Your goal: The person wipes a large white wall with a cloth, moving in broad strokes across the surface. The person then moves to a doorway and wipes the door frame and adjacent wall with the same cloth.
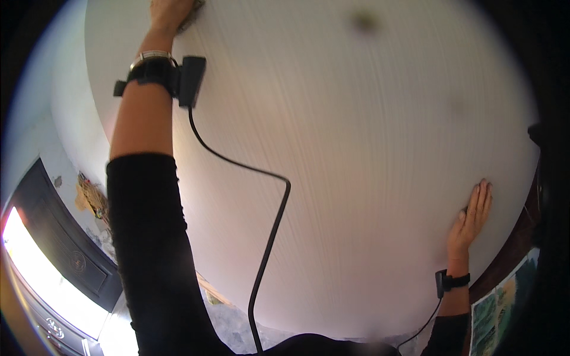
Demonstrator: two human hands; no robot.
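Note:
A broad whitish sheet or panel (338, 147) with fine streaks fills most of the view in front of me. My left hand (171, 13) reaches across it at the top left, partly cut off by the picture's edge. Something dark (191, 18) shows along that hand's right side; whether I grip it is unclear. Far to the right, my right hand (473, 220) rests flat against the pale surface with its fingers stretched out and close together. A small dark spot by the thumb is too small to make out. Each wrist carries a strapped black device (192, 81).
A black cable (267, 249) runs from the left wrist device down across the sheet. At the left are a dark panelled door (67, 240) beside a bright opening and a bundle of dry stalks (92, 198). A teal picture (498, 307) stands at the lower right.

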